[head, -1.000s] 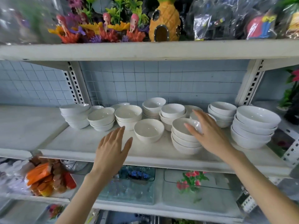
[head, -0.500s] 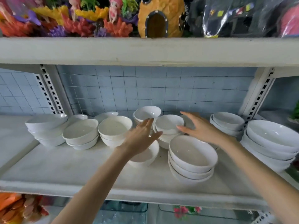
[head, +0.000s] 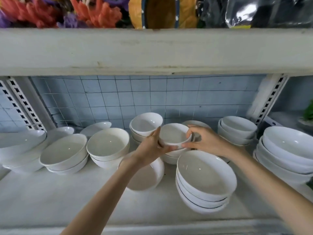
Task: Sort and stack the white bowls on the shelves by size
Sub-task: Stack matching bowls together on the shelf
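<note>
Both my hands hold one small white bowl (head: 173, 134), the top of a short stack at mid-shelf. My left hand (head: 151, 146) grips its left rim and my right hand (head: 205, 141) pinches its right rim. Behind it stands another small stack (head: 146, 123). A single bowl (head: 145, 175) sits under my left wrist, partly hidden. In front on the right is a stack of wider bowls (head: 205, 178). More stacks stand to the left (head: 108, 146), (head: 64, 153), and to the right (head: 238, 128).
The white shelf (head: 50, 200) has bare room along its front left. Large shallow bowls (head: 288, 150) fill the right end, and another large stack (head: 18, 146) the left. An upper shelf board (head: 152, 51) hangs low overhead. Blue tiles back the shelf.
The camera has moved closer to the shelf. Both hands reached forward and closed on the small bowl in the middle stack; before, they hovered open above the bowls.
</note>
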`<state>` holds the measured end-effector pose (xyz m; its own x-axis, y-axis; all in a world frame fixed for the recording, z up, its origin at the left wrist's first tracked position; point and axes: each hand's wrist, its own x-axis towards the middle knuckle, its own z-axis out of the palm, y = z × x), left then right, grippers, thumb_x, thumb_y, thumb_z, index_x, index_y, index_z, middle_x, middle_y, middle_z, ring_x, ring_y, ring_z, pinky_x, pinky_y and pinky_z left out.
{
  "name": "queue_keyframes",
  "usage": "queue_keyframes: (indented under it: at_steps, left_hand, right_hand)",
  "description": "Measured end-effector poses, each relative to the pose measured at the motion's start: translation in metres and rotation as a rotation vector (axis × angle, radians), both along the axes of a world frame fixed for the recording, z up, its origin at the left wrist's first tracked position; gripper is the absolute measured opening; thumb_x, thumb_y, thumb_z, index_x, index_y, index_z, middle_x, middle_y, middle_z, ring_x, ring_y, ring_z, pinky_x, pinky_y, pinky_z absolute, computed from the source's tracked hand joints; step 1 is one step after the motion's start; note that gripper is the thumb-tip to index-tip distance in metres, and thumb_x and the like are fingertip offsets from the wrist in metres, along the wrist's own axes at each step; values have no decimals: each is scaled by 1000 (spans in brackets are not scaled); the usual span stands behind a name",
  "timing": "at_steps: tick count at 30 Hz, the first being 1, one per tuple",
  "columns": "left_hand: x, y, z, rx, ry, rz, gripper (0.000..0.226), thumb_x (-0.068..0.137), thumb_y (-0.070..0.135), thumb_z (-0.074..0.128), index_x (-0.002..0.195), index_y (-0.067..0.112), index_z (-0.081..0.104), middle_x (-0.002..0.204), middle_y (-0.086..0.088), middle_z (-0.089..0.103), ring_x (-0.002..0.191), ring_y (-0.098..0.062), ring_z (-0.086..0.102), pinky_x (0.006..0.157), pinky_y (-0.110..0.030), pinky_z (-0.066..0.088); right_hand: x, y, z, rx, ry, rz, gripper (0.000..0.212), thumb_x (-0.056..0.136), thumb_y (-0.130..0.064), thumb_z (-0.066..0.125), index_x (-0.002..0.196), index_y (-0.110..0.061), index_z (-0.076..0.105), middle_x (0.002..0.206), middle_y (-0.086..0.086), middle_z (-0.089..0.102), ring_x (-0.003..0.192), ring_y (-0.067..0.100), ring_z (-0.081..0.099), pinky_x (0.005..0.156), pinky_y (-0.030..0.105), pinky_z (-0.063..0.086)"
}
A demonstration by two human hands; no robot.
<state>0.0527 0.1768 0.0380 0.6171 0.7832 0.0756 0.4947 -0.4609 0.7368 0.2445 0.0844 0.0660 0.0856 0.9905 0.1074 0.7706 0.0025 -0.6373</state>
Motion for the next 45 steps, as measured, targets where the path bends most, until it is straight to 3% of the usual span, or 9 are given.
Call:
queue_keyframes:
  at_steps: [3,6,13,17,22,25,31,35,45]
  left_hand:
    - [1,1,3,-35,-33,-2,86,69,44,81,137,7,42,87,-3,65,84,-12,59,68,-14,35]
    - [0,2,3,-96,-76,7,88,65,50,82,134,10,45,94,2,65,93,-15,57,79,-23,43]
    - [-4,-7,27,-203,-272,24,99,73,38,78,150,15,20,140,-2,47,131,-15,42,100,-19,32]
    - [-14,-16,47,-269,-478,5,113,55,49,73,150,19,21,145,-3,41,130,-16,45,106,-31,40]
    - [-42,-26,54,-248,-580,35,93,51,59,82,132,33,44,133,-5,52,118,-15,57,97,-29,49]
    - [-67,-33,53,-254,-635,45,93,48,61,78,131,30,50,130,-5,56,110,-13,62,90,-33,54]
    - [-129,-62,44,-263,-725,69,72,68,42,83,128,33,43,109,19,68,102,4,63,80,-13,50]
    - [-165,-74,22,-251,-663,63,83,61,35,81,132,30,38,122,15,62,115,-6,58,94,-29,50]
    - [-239,-68,-13,-228,-606,99,105,43,41,92,133,23,40,122,16,61,115,-3,57,89,-15,46]
  right_hand:
    - [-2,2,-1,10,79,-24,31,66,-41,77,74,-20,56,81,4,62,66,9,58,61,33,43]
    - [-1,4,-3,26,190,-82,23,70,-23,80,75,-15,60,104,17,67,108,32,58,80,36,46]
    - [-11,-2,16,172,458,-85,34,50,-51,77,68,-26,63,112,-2,66,117,17,56,105,41,40]
    - [-31,-8,34,272,580,-67,29,59,-31,74,75,-15,56,115,21,62,101,22,62,91,28,42]
    - [-62,-14,43,319,699,24,33,59,-45,83,74,-28,59,79,-10,61,76,6,57,75,21,47]
    - [-90,-19,42,378,738,3,35,71,-30,76,96,-16,55,99,-4,60,85,4,58,80,19,48]
    - [-152,-28,27,355,855,23,87,43,-55,87,118,-28,53,112,-17,64,105,1,60,83,14,47]
    - [-188,-35,12,279,911,89,89,47,-42,89,125,-23,49,118,-9,63,109,0,59,81,13,47]
    - [-249,-30,-23,110,888,202,84,55,-48,83,127,-28,46,122,-17,61,116,3,55,88,15,46]
